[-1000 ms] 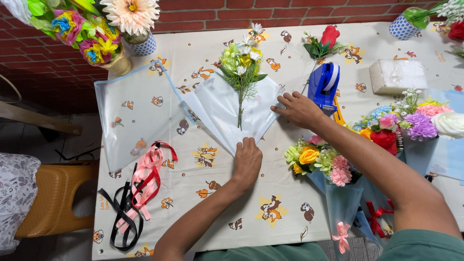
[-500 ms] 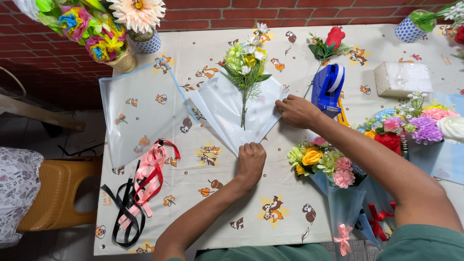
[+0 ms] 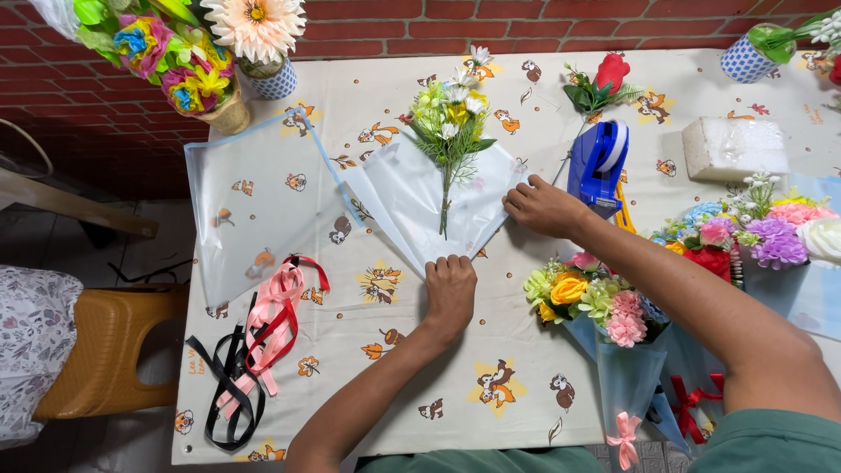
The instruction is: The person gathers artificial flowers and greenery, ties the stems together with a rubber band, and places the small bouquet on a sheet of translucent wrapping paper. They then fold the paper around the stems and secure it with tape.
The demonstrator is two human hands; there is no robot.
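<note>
L hand (image 3: 449,285): fingers curled together, pressing the bottom tip of the wrap sheet (image 3: 412,206) to the table (image 3: 491,350). R hand (image 3: 541,207): fingertips pinched on the sheet's right edge. Posy (image 3: 449,123) lies on the sheet, stems pointing at the L hand. Blue tape dispenser (image 3: 598,162) just behind the R hand; white block (image 3: 734,147) further right. Wrapped bouquet (image 3: 589,302) near the R forearm. Ribbons (image 3: 254,337) lower left, well apart. Bare cloth between ribbons and L arm.
</note>
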